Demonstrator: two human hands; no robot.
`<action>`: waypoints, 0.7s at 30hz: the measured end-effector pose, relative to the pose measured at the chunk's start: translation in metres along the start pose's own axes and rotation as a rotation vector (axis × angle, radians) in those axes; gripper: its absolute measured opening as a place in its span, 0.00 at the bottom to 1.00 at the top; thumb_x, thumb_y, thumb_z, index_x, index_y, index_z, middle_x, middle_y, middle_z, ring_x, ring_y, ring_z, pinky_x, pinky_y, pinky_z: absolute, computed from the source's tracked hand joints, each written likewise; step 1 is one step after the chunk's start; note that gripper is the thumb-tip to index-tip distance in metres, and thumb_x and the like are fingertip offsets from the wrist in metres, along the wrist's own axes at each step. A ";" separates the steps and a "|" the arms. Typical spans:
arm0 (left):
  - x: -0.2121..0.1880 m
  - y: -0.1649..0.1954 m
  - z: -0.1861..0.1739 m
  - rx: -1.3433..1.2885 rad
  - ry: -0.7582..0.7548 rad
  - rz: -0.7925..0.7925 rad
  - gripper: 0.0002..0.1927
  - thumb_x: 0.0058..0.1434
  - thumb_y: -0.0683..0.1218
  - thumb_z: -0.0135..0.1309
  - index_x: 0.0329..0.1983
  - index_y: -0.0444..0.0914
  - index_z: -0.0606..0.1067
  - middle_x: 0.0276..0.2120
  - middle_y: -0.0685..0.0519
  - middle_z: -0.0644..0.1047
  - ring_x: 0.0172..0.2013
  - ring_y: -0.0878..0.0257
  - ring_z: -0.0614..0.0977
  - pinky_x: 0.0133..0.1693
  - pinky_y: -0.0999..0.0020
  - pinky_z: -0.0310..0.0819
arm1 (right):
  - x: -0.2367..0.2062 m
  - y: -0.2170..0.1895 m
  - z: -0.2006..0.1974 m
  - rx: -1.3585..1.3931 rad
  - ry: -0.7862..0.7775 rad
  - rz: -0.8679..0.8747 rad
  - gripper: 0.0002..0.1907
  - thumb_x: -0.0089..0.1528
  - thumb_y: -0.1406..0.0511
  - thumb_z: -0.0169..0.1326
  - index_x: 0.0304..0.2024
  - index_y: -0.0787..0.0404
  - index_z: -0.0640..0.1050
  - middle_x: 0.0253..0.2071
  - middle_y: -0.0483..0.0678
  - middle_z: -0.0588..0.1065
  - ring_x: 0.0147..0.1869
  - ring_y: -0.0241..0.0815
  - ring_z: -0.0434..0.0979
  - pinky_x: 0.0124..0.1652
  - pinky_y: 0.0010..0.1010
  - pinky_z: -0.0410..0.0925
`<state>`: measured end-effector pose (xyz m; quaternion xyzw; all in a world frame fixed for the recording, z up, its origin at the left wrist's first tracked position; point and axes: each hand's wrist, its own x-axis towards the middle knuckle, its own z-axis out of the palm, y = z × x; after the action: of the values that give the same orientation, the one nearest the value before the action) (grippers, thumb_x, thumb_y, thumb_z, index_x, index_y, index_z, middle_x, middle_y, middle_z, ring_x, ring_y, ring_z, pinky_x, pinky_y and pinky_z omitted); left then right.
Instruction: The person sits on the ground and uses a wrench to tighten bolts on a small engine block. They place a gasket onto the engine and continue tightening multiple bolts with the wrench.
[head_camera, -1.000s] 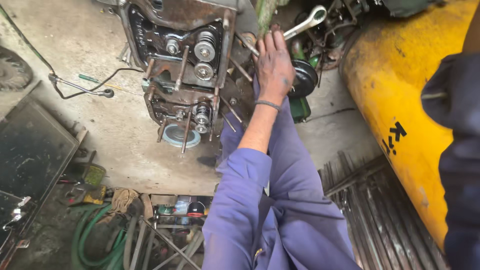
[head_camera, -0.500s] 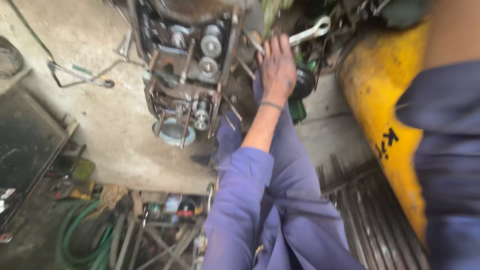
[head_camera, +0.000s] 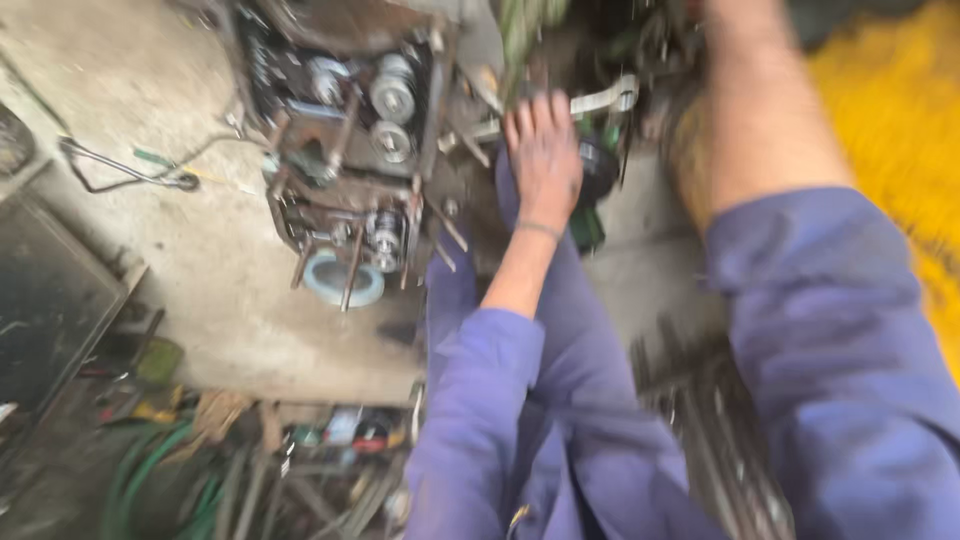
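Observation:
My left hand (head_camera: 545, 160) reaches forward in a blue sleeve and lies over the handle of a silver ring spanner (head_camera: 603, 100). The spanner's ring end sticks out to the right of my fingers. The hand rests beside a greasy machine block (head_camera: 375, 130) with round pulleys and bolts. A dark round part (head_camera: 598, 165) sits just right of the hand. My right forearm (head_camera: 760, 110) rises at the upper right; its hand is cut off by the top edge. The picture is blurred.
A yellow machine body (head_camera: 900, 110) fills the right. A pale blue ring (head_camera: 343, 280) lies under the block on the concrete floor. A bent rod (head_camera: 120, 172), a dark metal sheet (head_camera: 50, 300), green hose (head_camera: 150, 480) and metal bars (head_camera: 700, 400) lie around.
My right arm has come up into view across the yellow body. The view has swung and blurred. My left hand stays on the spanner by the block.

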<state>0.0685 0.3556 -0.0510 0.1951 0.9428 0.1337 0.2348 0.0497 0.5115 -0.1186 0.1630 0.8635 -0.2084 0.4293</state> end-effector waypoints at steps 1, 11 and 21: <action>-0.002 0.000 0.004 -0.017 0.077 -0.011 0.14 0.56 0.41 0.48 0.47 0.38 0.69 0.46 0.45 0.72 0.51 0.48 0.74 0.61 0.47 0.63 | 0.000 0.001 -0.003 0.007 -0.016 0.011 0.22 0.70 0.52 0.51 0.50 0.64 0.81 0.51 0.63 0.77 0.55 0.61 0.77 0.53 0.48 0.71; -0.052 -0.022 0.049 0.041 -0.015 0.127 0.19 0.55 0.46 0.49 0.49 0.32 0.72 0.46 0.39 0.75 0.51 0.46 0.75 0.59 0.48 0.65 | -0.032 -0.004 0.116 0.178 -0.236 0.148 0.22 0.70 0.53 0.51 0.52 0.64 0.81 0.54 0.63 0.77 0.58 0.61 0.77 0.56 0.48 0.70; -0.073 0.002 -0.045 -0.016 -0.150 0.134 0.20 0.57 0.43 0.50 0.52 0.31 0.73 0.53 0.39 0.76 0.57 0.43 0.75 0.63 0.48 0.65 | -0.046 -0.012 0.152 0.354 -0.156 0.079 0.21 0.67 0.54 0.53 0.55 0.58 0.80 0.57 0.59 0.75 0.61 0.62 0.74 0.57 0.47 0.68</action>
<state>0.1060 0.3184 0.0165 0.2655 0.9064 0.1415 0.2967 0.1728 0.4207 -0.1613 0.2530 0.7706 -0.3518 0.4673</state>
